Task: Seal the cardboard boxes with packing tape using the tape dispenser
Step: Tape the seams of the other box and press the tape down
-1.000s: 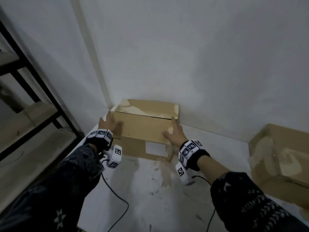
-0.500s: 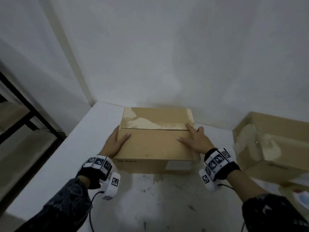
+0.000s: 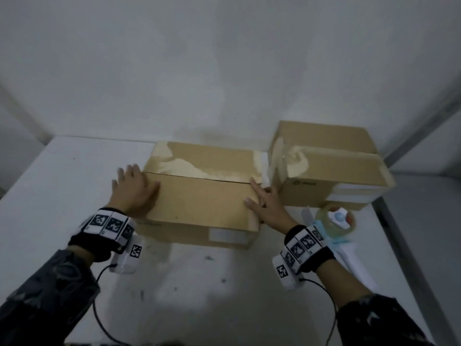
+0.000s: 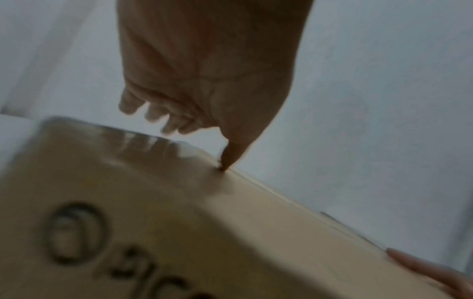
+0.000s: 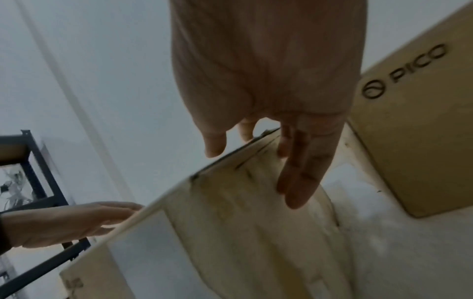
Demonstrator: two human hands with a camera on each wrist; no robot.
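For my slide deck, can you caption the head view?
Both hands, left hand and right hand, steady an unsealed cardboard box; tape dispenser waits nearby.

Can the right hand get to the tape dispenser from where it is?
Probably yes: the dispenser lies on the table just right of the right hand, nothing between them, and that hand holds nothing.

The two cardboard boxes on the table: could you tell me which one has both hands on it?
The left box, nearer the middle; the left hand and right hand rest on it. The right box is untouched.

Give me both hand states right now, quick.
Left hand: open, flat against the near cardboard box's left end.
Right hand: open, fingers straight on its right top edge.
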